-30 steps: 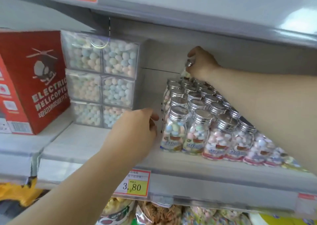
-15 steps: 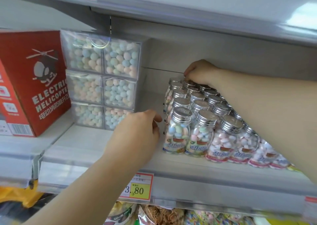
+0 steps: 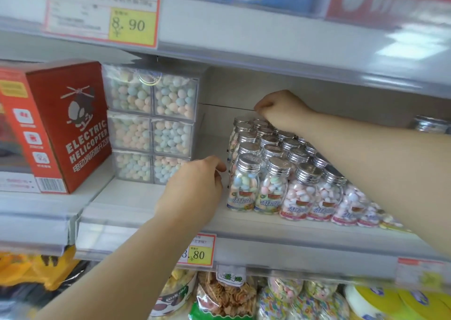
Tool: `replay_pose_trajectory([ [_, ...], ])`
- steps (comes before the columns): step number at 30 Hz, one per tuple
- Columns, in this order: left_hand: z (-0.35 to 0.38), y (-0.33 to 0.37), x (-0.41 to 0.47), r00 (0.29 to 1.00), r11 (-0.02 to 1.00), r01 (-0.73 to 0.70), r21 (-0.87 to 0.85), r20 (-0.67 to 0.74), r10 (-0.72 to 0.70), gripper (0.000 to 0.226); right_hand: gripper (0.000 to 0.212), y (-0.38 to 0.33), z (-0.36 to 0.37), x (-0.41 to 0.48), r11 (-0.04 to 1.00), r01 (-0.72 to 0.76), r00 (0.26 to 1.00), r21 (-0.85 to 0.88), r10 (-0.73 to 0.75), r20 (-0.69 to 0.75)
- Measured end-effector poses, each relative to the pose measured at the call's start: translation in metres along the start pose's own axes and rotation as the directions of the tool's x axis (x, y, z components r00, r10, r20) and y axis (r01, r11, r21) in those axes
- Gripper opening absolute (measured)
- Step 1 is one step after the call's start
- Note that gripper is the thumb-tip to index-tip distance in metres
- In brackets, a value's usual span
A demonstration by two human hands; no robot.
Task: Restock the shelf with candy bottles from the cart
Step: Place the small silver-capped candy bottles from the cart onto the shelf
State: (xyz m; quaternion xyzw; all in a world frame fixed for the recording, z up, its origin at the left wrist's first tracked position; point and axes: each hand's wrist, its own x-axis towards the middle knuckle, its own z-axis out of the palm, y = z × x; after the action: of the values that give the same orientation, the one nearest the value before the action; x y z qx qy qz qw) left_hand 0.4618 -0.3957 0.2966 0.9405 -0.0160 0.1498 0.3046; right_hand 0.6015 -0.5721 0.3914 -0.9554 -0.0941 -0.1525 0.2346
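Lowered since the earlier frame, the right hand (image 3: 280, 111) now sits at the rear caps. Nearest, the left hand (image 3: 192, 192), loosely curled and holding nothing, lies just beside the front-left candy bottles (image 3: 242, 188) on the shelf (image 3: 136, 202): brace that column while seating the rear bottle upright. Farther back, right fingers (image 3: 262, 107) curl over caps; any grip cannot be confirmed.

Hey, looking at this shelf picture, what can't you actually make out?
Head view only.
1. Whether the right hand holds a bottle: its fingers curl away behind the back row of candy bottles.
2. Bottles further right: covered by the right forearm.
3. Lower price tag: left part covered by the left forearm.
4. Upper price label: small print blurred.
5. The cart: outside the frame.
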Motion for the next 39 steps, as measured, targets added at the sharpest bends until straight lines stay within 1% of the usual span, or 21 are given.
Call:
replay_pose_trajectory([
  [3,-0.012,0.007,-0.011,0.998,0.996,-0.052,-0.074,-0.037,0.05,0.03,0.023,-0.016,-0.015,-0.05,0.99,0.137,0.991,-0.037,-0.137,0.008],
  [5,-0.024,0.009,-0.029,0.98,0.987,-0.146,-0.067,-0.143,0.136,0.028,0.025,-0.025,-0.025,-0.099,0.976,0.214,0.977,-0.043,-0.213,0.027],
  [7,-0.037,0.005,-0.056,0.945,0.968,-0.235,-0.086,-0.255,0.206,0.025,0.022,-0.031,-0.031,-0.155,0.946,0.321,0.947,-0.046,-0.321,0.0],
  [9,-0.042,-0.006,-0.091,0.932,0.953,-0.279,-0.122,-0.273,0.238,0.025,0.017,-0.033,-0.026,-0.207,0.917,0.398,0.917,0.01,-0.397,-0.046],
  [11,-0.034,-0.022,-0.133,0.948,0.954,-0.275,-0.118,-0.2,0.249,0.022,0.014,-0.029,-0.008,-0.256,0.926,0.355,0.934,0.131,-0.359,0.007],
  [13,-0.014,-0.044,-0.175,0.972,0.969,-0.228,-0.099,-0.085,0.22,0.019,0.013,-0.021,0.023,-0.301,0.939,0.255,0.947,0.233,-0.29,0.135],
  [14,-0.002,-0.056,-0.194,0.984,0.978,-0.18,-0.105,-0.017,0.179,0.019,0.013,-0.016,0.041,-0.321,0.941,0.218,0.942,0.26,-0.272,0.196],
  [16,0.025,-0.083,-0.229,0.988,0.991,-0.078,-0.109,0.127,0.092,0.021,0.011,-0.001,0.086,-0.357,0.95,0.132,0.912,0.283,-0.228,0.34],
  [18,0.053,-0.11,-0.26,0.965,0.996,0.044,-0.074,0.261,-0.023,0.021,0.01,0.019,0.133,-0.388,0.968,0.029,0.846,0.25,-0.157,0.509],
  [20,0.081,-0.135,-0.287,0.921,0.983,0.179,-0.039,0.358,-0.153,0.022,0.01,0.041,0.181,-0.415,0.983,-0.068,0.747,0.173,-0.065,0.661],
  [22,0.112,-0.154,-0.311,0.855,0.956,0.292,-0.004,0.448,-0.259,0.025,0.013,0.065,0.226,-0.437,0.987,-0.129,0.632,0.094,0.009,0.775],
  [25,0.161,-0.176,-0.343,0.698,0.907,0.408,0.105,0.605,-0.384,0.032,0.023,0.1,0.288,-0.465,0.98,-0.2,0.452,-0.007,0.099,0.886],
  [27,0.196,-0.188,-0.359,0.585,0.881,0.435,0.186,0.686,-0.433,0.036,0.028,0.123,0.324,-0.482,0.979,-0.184,0.37,-0.088,0.152,0.916],
  [29,0.231,-0.2,-0.372,0.489,0.855,0.451,0.257,0.731,-0.477,0.04,0.034,0.142,0.358,-0.498,0.981,-0.131,0.318,-0.144,0.179,0.931],
  [30,0.248,-0.205,-0.376,0.443,0.841,0.455,0.293,0.744,-0.499,0.042,0.039,0.148,0.373,-0.506,0.98,-0.113,0.3,-0.162,0.189,0.935],
  [32,0.279,-0.215,-0.384,0.378,0.825,0.424,0.374,0.754,-0.536,0.049,0.051,0.155,0.401,-0.523,0.98,-0.1,0.278,-0.172,0.193,0.941],
  [34,0.304,-0.224,-0.391,0.319,0.803,0.373,0.465,0.749,-0.581,0.064,0.058,0.156,0.424,-0.54,0.985,-0.075,0.282,-0.154,0.169,0.944],
  [35,0.313,-0.229,-0.393,0.304,0.799,0.332,0.501,0.745,-0.593,0.071,0.06,0.155,0.433,-0.548,0.988,-0.046,0.3,-0.146,0.153,0.942],
  [36,0.32,-0.234,-0.394,0.307,0.805,0.259,0.533,0.745,-0.592,0.074,0.06,0.154,0.44,-0.553,0.99,0.005,0.326,-0.144,0.135,0.936],
  [37,0.326,-0.238,-0.395,0.326,0.816,0.167,0.554,0.75,-0.576,0.072,0.061,0.154,0.446,-0.559,0.986,0.07,0.355,-0.149,0.115,0.928],
  [39,0.338,-0.25,-0.396,0.38,0.815,0.0,0.579,0.754,-0.536,0.059,0.066,0.154,0.455,-0.567,0.974,0.152,0.425,-0.166,0.088,0.901],
])
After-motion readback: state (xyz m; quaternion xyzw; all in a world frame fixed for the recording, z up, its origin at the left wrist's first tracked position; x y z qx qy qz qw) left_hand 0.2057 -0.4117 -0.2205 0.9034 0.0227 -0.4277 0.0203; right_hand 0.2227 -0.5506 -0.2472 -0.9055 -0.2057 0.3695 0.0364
